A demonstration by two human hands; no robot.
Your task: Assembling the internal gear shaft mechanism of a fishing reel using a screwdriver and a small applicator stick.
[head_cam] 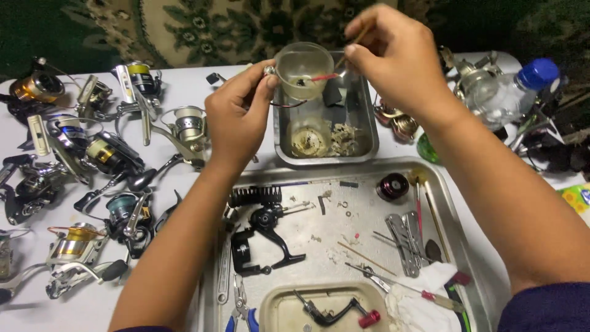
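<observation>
While the small clear cup (303, 69) was held above the far steel tray (362, 132), its rim was pinched between the thumb and fingers of the left hand (236, 117). The cup was kept over that tray's near-left part, tipped so that its open mouth was turned toward the camera and slightly right. A thin stick with a red tip (322, 77) was gripped by the closed fingertips of the right hand (393, 58), just right of the cup. The stick's long axis was laid almost level, running left to right, with the red tip pointed left into the cup's mouth, where a small dark piece could be seen; whether the tip touched it could not be told. Inside the far tray, below the cup, a coil of pale line and some crumpled scraps were seen. Nearer than that tray, a large steel tray (458, 224) was set, with a black reel body (264, 237) and small tools laid in it. To the left of the far tray, several fishing reels (110, 154) were spread over the white table. A plastic bottle with a blue cap (510, 92) was lying to its right.
</observation>
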